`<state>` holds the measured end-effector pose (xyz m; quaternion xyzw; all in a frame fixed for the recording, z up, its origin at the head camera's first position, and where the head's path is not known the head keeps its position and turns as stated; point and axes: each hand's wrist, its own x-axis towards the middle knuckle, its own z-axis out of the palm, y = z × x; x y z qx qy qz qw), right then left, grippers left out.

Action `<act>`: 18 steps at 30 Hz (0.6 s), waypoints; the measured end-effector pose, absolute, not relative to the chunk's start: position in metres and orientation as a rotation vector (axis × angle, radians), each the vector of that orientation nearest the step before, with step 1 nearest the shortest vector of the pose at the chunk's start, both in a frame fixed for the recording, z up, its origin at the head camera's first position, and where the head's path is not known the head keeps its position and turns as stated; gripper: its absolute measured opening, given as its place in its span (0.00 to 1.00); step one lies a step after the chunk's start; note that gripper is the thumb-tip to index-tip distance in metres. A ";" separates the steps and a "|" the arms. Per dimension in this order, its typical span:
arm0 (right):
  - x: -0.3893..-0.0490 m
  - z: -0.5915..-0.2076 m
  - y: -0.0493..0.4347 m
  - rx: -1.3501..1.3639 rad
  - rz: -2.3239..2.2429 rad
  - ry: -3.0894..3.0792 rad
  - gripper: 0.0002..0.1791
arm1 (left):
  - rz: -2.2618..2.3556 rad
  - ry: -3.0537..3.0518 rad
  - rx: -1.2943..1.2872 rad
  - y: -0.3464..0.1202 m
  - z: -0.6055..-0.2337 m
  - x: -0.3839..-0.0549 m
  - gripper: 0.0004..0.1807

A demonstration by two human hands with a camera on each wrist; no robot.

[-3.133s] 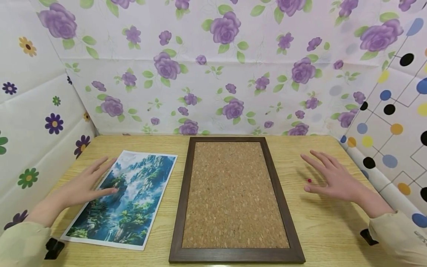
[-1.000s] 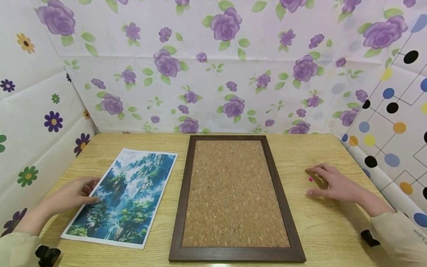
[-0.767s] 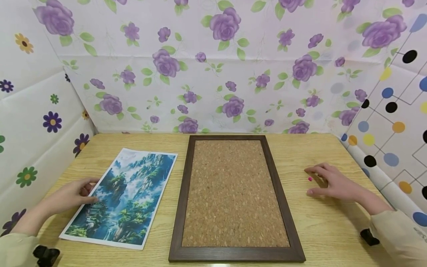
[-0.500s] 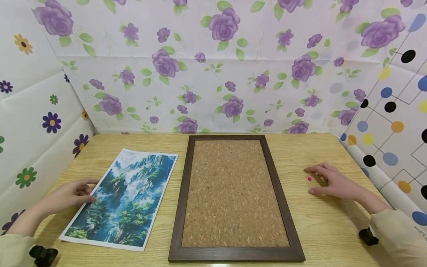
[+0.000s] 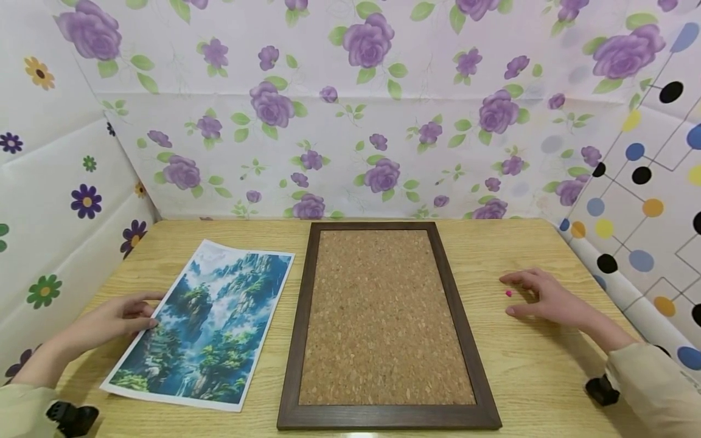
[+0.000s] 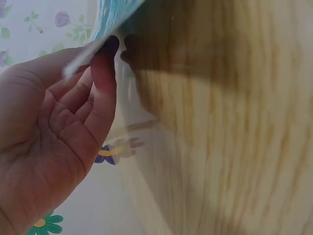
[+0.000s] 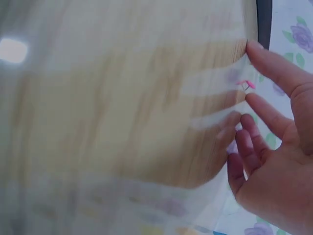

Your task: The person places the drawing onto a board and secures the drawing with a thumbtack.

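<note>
1. Head: one print (image 5: 205, 331) left of one cork board (image 5: 383, 316); one pink pin (image 5: 508, 293) on the surface (image 5: 484, 246).
2. Left wrist alone: gap beneath print's edge, pinched in left hand's (image 6: 54, 129) grip.
3. Right wrist alone: all five digits of right hand (image 7: 279, 154); grip wide, pin between thumb and index.

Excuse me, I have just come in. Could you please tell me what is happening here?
A person's left hand pinches the edge of a landscape print. The right hand is beside a small pink object on the table, apparently not gripping it. A framed cork board lies between the hands; the print is beside it, not on it.
</note>
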<state>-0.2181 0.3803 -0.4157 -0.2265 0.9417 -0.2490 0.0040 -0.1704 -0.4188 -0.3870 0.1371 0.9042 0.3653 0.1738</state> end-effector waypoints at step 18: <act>-0.217 -0.421 0.380 -0.675 -0.826 2.987 0.30 | 1.100 2.580 0.317 -0.414 -0.383 -0.171 0.33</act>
